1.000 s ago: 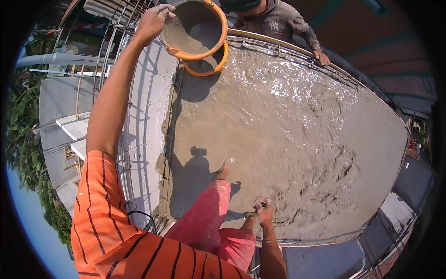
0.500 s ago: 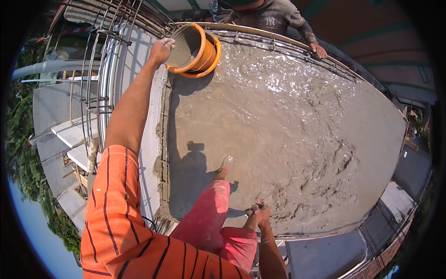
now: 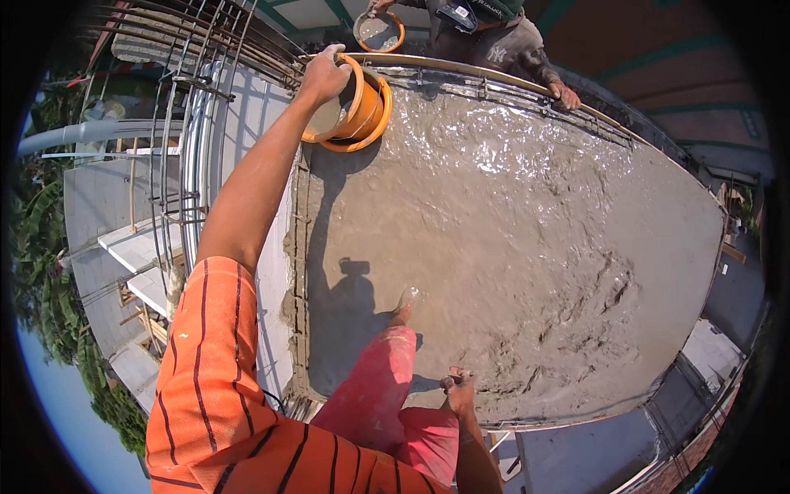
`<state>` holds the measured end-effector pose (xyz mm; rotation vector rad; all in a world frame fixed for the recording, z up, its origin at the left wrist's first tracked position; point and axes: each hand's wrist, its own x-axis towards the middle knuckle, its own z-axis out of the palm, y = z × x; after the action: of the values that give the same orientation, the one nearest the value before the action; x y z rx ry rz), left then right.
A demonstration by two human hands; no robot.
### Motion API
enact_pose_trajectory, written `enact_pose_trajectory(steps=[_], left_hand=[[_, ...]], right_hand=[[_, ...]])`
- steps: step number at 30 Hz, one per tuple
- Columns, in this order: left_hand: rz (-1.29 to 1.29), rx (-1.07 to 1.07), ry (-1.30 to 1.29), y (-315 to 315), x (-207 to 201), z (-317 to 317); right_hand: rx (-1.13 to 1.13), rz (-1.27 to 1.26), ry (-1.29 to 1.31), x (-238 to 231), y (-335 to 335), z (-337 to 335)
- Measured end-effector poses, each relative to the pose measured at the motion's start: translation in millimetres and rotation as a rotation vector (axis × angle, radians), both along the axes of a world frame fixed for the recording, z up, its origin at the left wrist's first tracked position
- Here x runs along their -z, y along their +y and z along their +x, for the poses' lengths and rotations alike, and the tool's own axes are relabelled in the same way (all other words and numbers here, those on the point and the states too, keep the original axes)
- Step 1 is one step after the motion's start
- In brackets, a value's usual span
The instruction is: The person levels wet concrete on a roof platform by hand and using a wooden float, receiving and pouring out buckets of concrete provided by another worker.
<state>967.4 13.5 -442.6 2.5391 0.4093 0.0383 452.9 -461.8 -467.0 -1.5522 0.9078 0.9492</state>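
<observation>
Two nested orange buckets (image 3: 369, 111), coated with grey cement inside, stand tilted at the far left corner of a wet concrete slab (image 3: 461, 214). My left hand (image 3: 326, 78) reaches out with the arm stretched and grips the upper rim of the buckets. Low in the picture, my right hand (image 3: 459, 389) hangs beside my knee with loosely bent fingers apart and nothing visible in them. One bare foot (image 3: 406, 303) of mine is in the wet concrete. Across the far edge, a co-worker's hand holds another orange bucket (image 3: 379, 31) with grey mix in it.
A wooden form board (image 3: 494, 76) runs along the far edge, with the co-worker's other hand (image 3: 564, 95) resting on it. Upright steel rebar (image 3: 164, 140) stands at the left beside a pale wall ledge (image 3: 239, 123). Lower roofs (image 3: 576, 453) lie beyond the right and near edges.
My left hand has moved from the left side of the buckets to their upper rim, and they have shifted slightly. The co-worker's bucket has come into view; the co-worker's head is lower.
</observation>
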Motion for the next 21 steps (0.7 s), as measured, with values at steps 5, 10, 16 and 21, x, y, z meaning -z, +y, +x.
enact_pose_trajectory(steps=[5,10,16,21], left_hand=[[0.014,-0.090,0.002,6,-1,42],[-0.073,-0.134,-0.122,-8,-27,90],[-0.288,-0.302,-0.339,54,-52,170],[-0.921,0.044,-0.316,-6,-151,163]], right_hand=[[0.080,-0.022,0.029,-4,-8,-19],[0.201,-0.065,0.079,-19,-22,-43],[0.107,-0.125,0.017,-23,-40,-95],[0.272,-0.113,0.013,-35,-36,-111]])
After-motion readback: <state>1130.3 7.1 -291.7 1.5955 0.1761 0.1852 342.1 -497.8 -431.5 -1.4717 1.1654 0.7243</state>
